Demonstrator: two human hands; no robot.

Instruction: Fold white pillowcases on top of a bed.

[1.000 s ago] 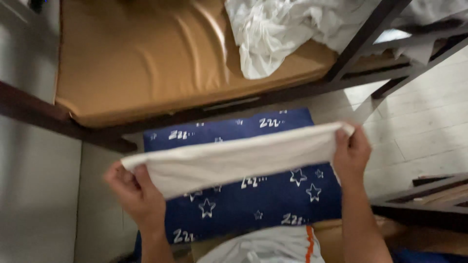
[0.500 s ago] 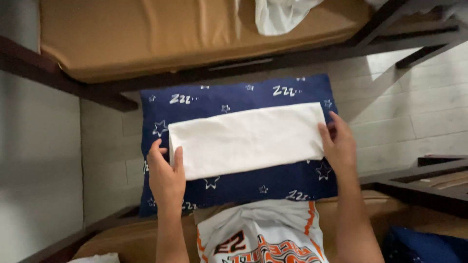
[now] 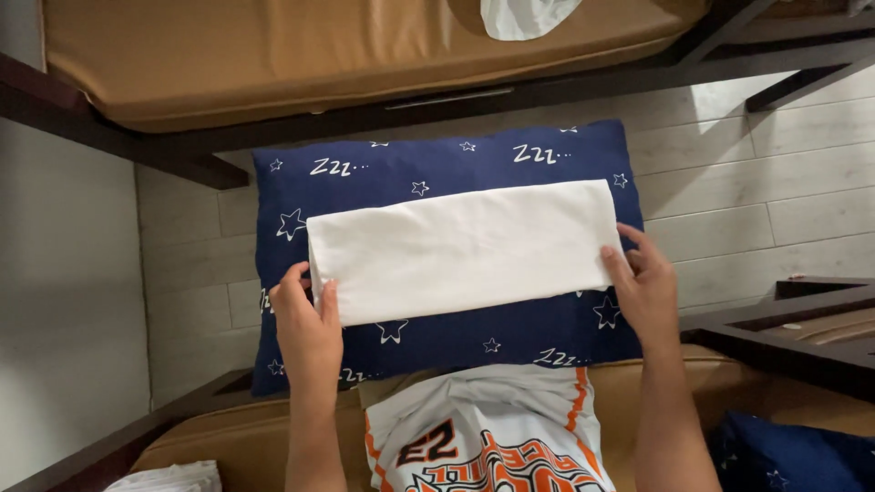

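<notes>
Now the folded white cloth [image 3: 463, 248] lies flat on the blue star-patterned pillow [image 3: 437, 337], its long axis running left to right, slightly tilted up toward the right. The left hand [image 3: 308, 328] pinches its left end; the right hand [image 3: 645, 292] rests open-fingered against its right end. Since half a second ago, the cloth sits more squarely on the pillow. Beyond the pillow lies a brown mattress [image 3: 273, 55].
</notes>
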